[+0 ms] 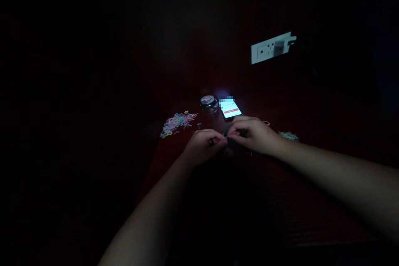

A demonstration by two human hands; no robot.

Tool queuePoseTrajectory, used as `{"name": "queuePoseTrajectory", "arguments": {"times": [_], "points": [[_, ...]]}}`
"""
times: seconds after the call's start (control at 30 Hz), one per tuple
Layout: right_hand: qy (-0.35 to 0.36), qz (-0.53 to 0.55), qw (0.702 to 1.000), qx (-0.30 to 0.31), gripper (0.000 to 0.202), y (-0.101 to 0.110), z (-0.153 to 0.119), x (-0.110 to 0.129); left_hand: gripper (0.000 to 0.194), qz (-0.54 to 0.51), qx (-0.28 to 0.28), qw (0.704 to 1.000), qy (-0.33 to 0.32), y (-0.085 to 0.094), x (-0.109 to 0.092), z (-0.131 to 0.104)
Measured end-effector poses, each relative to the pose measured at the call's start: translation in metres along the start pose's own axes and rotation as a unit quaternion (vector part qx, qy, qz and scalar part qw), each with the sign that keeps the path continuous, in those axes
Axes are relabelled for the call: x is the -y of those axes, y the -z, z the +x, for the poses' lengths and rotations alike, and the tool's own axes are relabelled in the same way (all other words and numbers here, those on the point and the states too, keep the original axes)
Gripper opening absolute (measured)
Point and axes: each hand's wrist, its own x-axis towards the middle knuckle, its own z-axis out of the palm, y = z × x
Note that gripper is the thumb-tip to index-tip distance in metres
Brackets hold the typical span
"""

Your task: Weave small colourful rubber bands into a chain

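My left hand (204,144) and my right hand (257,134) meet over the dark table, fingertips nearly touching. Both are closed in a pinch. Whatever sits between the fingertips is too small and dim to name; a speck of green shows beside them. Just below the fingers lies a faint pinkish bunch of small bands (229,152). Left of my left hand is a loose heap of multicoloured small elastic bands (177,123), with a few strays near it. Beyond my right wrist lies a heap of pale greenish bands (288,136), partly covered by my forearm.
A lit phone (232,112) lies just beyond my right hand. Left of it stands a small clear jar (209,104) with a lid. A white socket panel (270,49) is farther back on the right. Deep shadow hides most of the surroundings.
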Motion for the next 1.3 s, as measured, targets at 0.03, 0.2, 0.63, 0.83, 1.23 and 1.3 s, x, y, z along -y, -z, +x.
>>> {"name": "queuePoseTrajectory", "arguments": {"times": [0.03,0.2,0.63,0.83,1.23,1.3], "points": [[-0.002,-0.002,1.0,-0.001,0.009,0.0,0.0,-0.001,0.017,-0.001,0.0,1.0,0.001,0.0,0.0,0.0],[-0.016,-0.016,1.0,0.019,0.012,0.003,0.0,-0.003,0.02,0.008,0.002,1.0,-0.007,0.001,0.002,0.0],[-0.024,-0.03,0.99,0.136,0.013,0.021,0.004,-0.017,0.022,0.083,0.077,0.99,-0.081,0.005,-0.001,0.0],[-0.088,0.0,0.961,0.263,0.014,0.046,0.004,-0.03,0.024,0.081,0.073,0.992,-0.063,0.005,0.001,0.0],[-0.105,0.0,0.954,0.28,0.017,0.053,0.003,-0.027,0.025,0.086,0.063,0.993,-0.055,0.004,-0.001,0.001],[-0.106,-0.006,0.952,0.287,0.017,0.052,0.004,-0.027,0.025,0.086,0.062,0.993,-0.053,0.003,0.0,0.001]]}}
